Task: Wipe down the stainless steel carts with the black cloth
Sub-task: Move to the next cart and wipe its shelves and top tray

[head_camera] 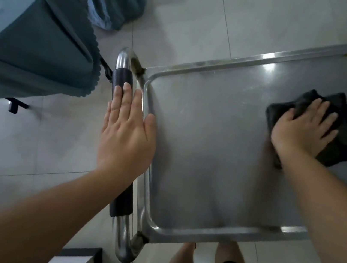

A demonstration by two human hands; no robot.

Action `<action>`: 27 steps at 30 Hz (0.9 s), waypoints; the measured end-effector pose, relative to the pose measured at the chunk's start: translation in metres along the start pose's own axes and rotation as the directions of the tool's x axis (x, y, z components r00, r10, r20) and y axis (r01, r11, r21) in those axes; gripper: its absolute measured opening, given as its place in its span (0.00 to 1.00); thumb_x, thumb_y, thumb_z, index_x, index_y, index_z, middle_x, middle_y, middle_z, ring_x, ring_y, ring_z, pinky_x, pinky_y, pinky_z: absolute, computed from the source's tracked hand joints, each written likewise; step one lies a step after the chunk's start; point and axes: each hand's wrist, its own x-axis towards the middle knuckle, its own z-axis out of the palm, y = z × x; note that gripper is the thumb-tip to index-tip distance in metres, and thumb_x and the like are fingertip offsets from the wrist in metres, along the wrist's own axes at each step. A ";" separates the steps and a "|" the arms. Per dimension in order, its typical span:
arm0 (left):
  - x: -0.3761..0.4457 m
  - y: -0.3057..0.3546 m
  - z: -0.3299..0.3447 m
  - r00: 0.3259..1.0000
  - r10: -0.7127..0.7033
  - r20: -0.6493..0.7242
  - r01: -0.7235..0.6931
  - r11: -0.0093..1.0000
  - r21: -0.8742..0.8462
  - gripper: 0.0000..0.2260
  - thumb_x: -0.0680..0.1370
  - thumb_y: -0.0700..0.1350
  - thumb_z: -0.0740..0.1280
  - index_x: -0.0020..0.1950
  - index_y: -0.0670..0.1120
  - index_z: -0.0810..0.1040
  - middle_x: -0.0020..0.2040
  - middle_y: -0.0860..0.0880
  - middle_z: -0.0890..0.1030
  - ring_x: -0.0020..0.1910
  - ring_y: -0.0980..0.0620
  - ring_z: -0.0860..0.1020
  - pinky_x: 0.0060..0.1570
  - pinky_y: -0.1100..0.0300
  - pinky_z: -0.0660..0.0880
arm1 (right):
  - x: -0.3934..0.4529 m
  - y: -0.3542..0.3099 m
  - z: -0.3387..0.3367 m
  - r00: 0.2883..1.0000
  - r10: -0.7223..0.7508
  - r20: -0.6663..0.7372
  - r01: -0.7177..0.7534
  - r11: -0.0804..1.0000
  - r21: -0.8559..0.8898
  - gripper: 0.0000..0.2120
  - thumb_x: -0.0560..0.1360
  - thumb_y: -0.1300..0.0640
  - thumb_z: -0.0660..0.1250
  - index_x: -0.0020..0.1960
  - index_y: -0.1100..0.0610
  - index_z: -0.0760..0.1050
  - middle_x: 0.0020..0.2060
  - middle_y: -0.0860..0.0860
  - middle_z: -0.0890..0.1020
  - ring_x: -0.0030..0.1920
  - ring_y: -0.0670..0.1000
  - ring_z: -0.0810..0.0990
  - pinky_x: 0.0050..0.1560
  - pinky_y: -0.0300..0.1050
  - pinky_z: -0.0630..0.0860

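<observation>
**Wiping near the right edge, cart free to roll**

Pressing flat, our right hand [301, 128] spreads straight fingers on the black cloth [333, 141], centre right of the frame. Our left hand [128, 129] lies open over the handle [122, 78], gripping nothing, so we judge a hard stroke could shove the cart [209, 159] away. Raised rims may snag the cloth; open steel spreads left, and a grey-draped table [33, 54] crowds the upper left.

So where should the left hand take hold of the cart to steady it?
On the black foam sleeve of the handle, coming from above: the left hand hovers flat over it, and the round bar stands clear of the cart rim.
</observation>
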 end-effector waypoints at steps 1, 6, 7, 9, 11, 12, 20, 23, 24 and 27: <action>0.000 0.000 0.000 1.000 -0.004 0.001 0.004 1.000 -0.004 0.30 0.87 0.59 0.43 0.88 0.50 0.44 0.87 0.54 0.39 0.82 0.61 0.32 0.81 0.57 0.35 | -0.018 -0.024 0.009 1.000 -0.005 0.002 0.005 1.000 0.026 0.35 0.82 0.41 0.47 0.85 0.53 0.49 0.84 0.49 0.51 0.84 0.57 0.47 0.80 0.65 0.47; -0.001 0.002 0.001 1.000 -0.015 -0.009 0.015 1.000 0.006 0.29 0.88 0.58 0.44 0.88 0.49 0.46 0.87 0.53 0.40 0.82 0.61 0.32 0.81 0.56 0.36 | -0.154 -0.108 0.066 0.829 -0.547 0.118 0.553 0.833 -0.021 0.34 0.83 0.42 0.49 0.85 0.55 0.50 0.84 0.51 0.53 0.84 0.57 0.48 0.81 0.63 0.45; -0.001 0.001 0.003 1.000 -0.021 -0.012 0.021 1.000 0.007 0.29 0.88 0.58 0.44 0.88 0.49 0.46 0.87 0.53 0.40 0.82 0.61 0.33 0.82 0.56 0.37 | -0.181 -0.117 0.077 0.728 -0.665 0.169 0.677 0.736 -0.019 0.34 0.83 0.41 0.48 0.85 0.55 0.49 0.84 0.51 0.52 0.84 0.57 0.46 0.81 0.63 0.44; -0.001 0.001 0.005 0.999 -0.034 -0.015 0.034 0.999 0.014 0.29 0.88 0.58 0.44 0.88 0.49 0.47 0.87 0.53 0.40 0.83 0.61 0.33 0.82 0.54 0.38 | -0.213 -0.127 0.089 0.508 -0.812 0.289 0.849 0.529 -0.007 0.35 0.84 0.39 0.49 0.85 0.54 0.43 0.85 0.50 0.48 0.83 0.56 0.39 0.81 0.63 0.43; -0.002 0.000 0.007 0.999 -0.042 -0.024 0.043 0.999 0.019 0.29 0.88 0.59 0.44 0.88 0.49 0.48 0.87 0.54 0.41 0.83 0.61 0.34 0.82 0.54 0.39 | -0.205 -0.124 0.089 0.354 -0.865 0.357 0.925 0.379 0.001 0.35 0.85 0.38 0.48 0.85 0.52 0.40 0.85 0.48 0.45 0.83 0.54 0.35 0.81 0.62 0.41; -0.001 -0.001 0.007 0.999 -0.045 -0.027 0.046 0.999 0.026 0.29 0.88 0.59 0.44 0.88 0.50 0.48 0.87 0.54 0.41 0.83 0.61 0.34 0.82 0.54 0.39 | -0.188 -0.119 0.086 0.266 -0.889 0.373 0.956 0.293 0.014 0.34 0.85 0.39 0.46 0.85 0.51 0.40 0.84 0.47 0.45 0.83 0.53 0.36 0.81 0.60 0.40; -0.002 -0.005 0.008 0.999 -0.035 0.005 0.035 0.999 0.041 0.31 0.87 0.63 0.40 0.88 0.51 0.48 0.87 0.55 0.41 0.84 0.60 0.35 0.82 0.49 0.43 | 0.036 -0.041 0.008 0.304 -0.881 0.363 0.953 0.285 -0.106 0.32 0.81 0.37 0.47 0.84 0.44 0.51 0.83 0.43 0.56 0.83 0.48 0.51 0.82 0.54 0.47; -0.002 -0.004 0.008 0.999 -0.042 -0.003 0.042 0.998 0.038 0.31 0.87 0.63 0.41 0.88 0.51 0.49 0.88 0.55 0.42 0.84 0.60 0.36 0.82 0.48 0.43 | 0.101 -0.012 -0.018 0.693 -0.700 0.172 0.721 0.681 -0.130 0.33 0.80 0.40 0.51 0.83 0.49 0.58 0.82 0.51 0.62 0.82 0.57 0.58 0.80 0.60 0.53; -0.002 -0.004 0.008 0.999 -0.045 -0.004 0.045 0.998 0.044 0.31 0.87 0.63 0.41 0.88 0.51 0.49 0.88 0.55 0.42 0.84 0.59 0.37 0.82 0.49 0.43 | 0.112 -0.009 -0.020 0.823 -0.562 0.090 0.569 0.813 -0.124 0.33 0.81 0.41 0.51 0.83 0.51 0.58 0.82 0.52 0.61 0.82 0.58 0.57 0.80 0.61 0.52; -0.003 -0.003 0.008 0.999 -0.048 -0.008 0.049 0.997 0.057 0.30 0.88 0.62 0.42 0.88 0.50 0.49 0.88 0.54 0.42 0.84 0.59 0.37 0.81 0.50 0.43 | 0.113 -0.034 -0.014 0.993 -0.121 -0.001 0.121 0.991 -0.066 0.35 0.81 0.40 0.45 0.85 0.53 0.49 0.84 0.49 0.52 0.84 0.56 0.48 0.81 0.61 0.45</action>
